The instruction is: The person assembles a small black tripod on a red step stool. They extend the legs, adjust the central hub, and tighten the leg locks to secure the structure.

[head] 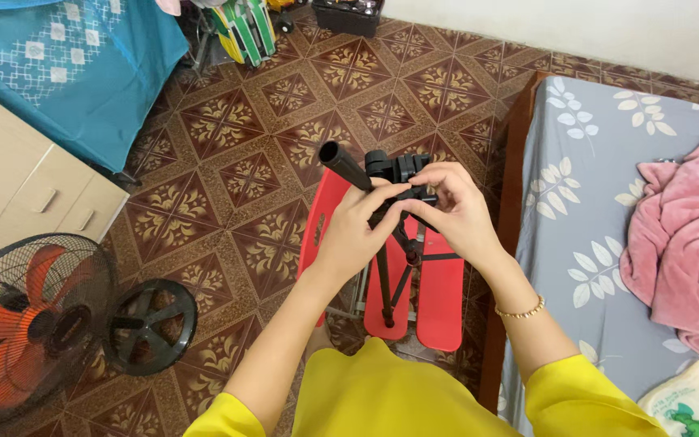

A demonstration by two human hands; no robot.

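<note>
While the black tripod (390,235) is standing with its legs spread on the red plastic chair (438,299), both hands are closing around its head (394,168), which is being kept high and near the body, seemingly so the small parts on top can be worked at close range. The left hand (357,231) is wrapping around the neck just under the head, fingers curled and thumb pressing from the front, apparently steadying the whole stand. The right hand (455,206) is curling over the top from the other side, its fingertips (421,180) pinching some small part of the mounting plate; which part exactly cannot be told, as the fingers are covering it. A black pan handle (345,164) is sticking out toward the upper left, free of both hands. A thin gold bracelet (521,310) is sitting on the right wrist, and yellow sleeves (584,400) are filling the bottom edge.

The chair is resting on the patterned brown floor tiles (236,146), just beside the wooden edge of a bed (592,186) with a grey leaf-print sheet, where a pink cloth (681,243) is lying crumpled. Well apart on the left, an orange-bladed fan (18,324) and its round black base (151,326) are lying on the floor near a beige drawer unit (26,186) and a teal cloth (66,65). Nothing is blocking the hands; the bed frame is crowding the chair's right side.
</note>
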